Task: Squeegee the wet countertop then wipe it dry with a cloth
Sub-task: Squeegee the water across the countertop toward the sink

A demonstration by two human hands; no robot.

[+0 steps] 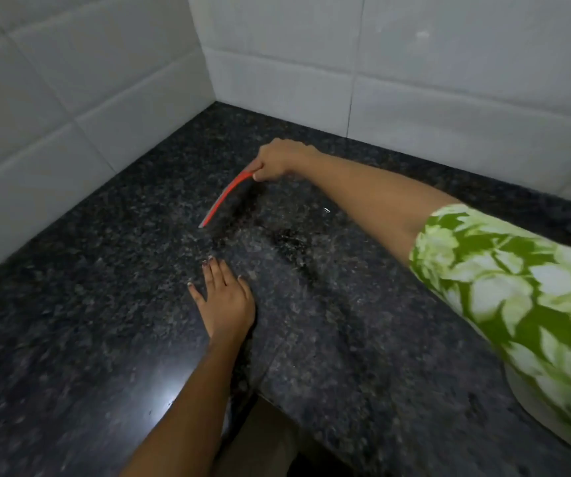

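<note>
Dark speckled granite countertop (328,339) fills your head view, boxed in by white tiled walls (70,98) at the far-left corner. Your right hand (277,160) grips the red squeegee (223,197) by its end, blade angled down toward the stone. Your left hand (225,297) lies flat and empty nearer you, bare granite stretching left.

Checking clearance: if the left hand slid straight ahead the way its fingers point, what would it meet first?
Probably the red squeegee that the right hand holds; the left hand lies flat, bare countertop between.
</note>
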